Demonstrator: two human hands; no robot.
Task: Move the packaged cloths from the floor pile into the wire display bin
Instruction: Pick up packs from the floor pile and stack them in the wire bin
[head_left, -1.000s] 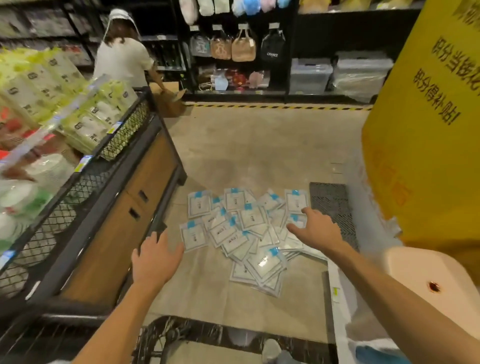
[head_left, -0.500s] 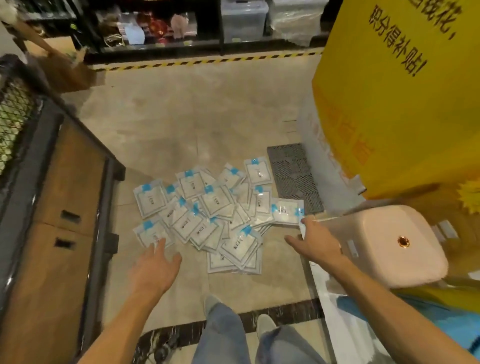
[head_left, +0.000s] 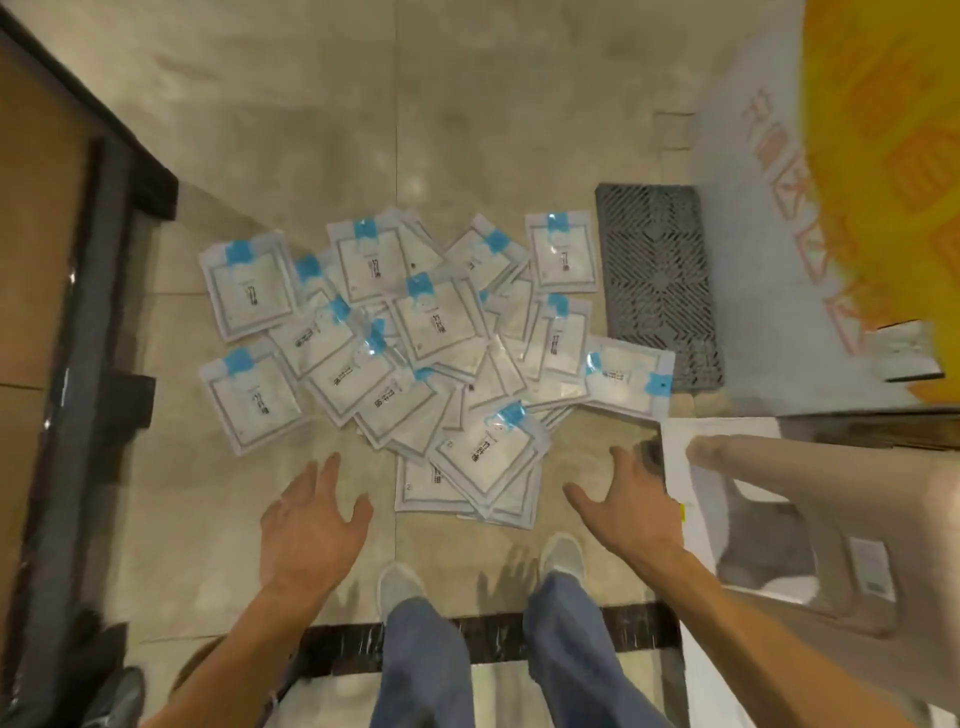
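Left hand: the left hand (head_left: 311, 525) hovers over bare floor just short of the pile, fingers spread and relaxed, holding nothing.
Right hand: the right hand (head_left: 626, 501) is likewise spread and empty, thumb out toward the pile, its outer edge near a white sheet or board (head_left: 727, 441) lying on the floor to the right.
Packaged cloths: the packaged cloths (head_left: 415, 343) lie in a loose, overlapping heap on the tiled floor (head_left: 441, 119), directly ahead of both hands and of the person's shoes (head_left: 397, 587); none is lifted yet.
Handling: flat clear sleeves with blue header tabs, likely light and floppy. The film looks glossy, so stacked packs will probably slide over one another; a one-handed pinch on a bundle may fan out.
Where to take hold: the near edge of the heap, sliding fingers under several packs from each side and pressing them together into a flat stack, seems the surest grip.
Surroundings: a dark grated mat (head_left: 657, 280) sits just right of the heap, one pack overlapping its corner; a pale plastic stool (head_left: 831, 519) stands at right; a dark-framed wooden cabinet base (head_left: 67, 312) runs along the left.
Hidden or unclear: the wire display bin is out of frame. Lower packs are covered, so the count is unknowable. Label print is too blurred to read, and the yellow sign (head_left: 883, 130) at upper right is cut off.
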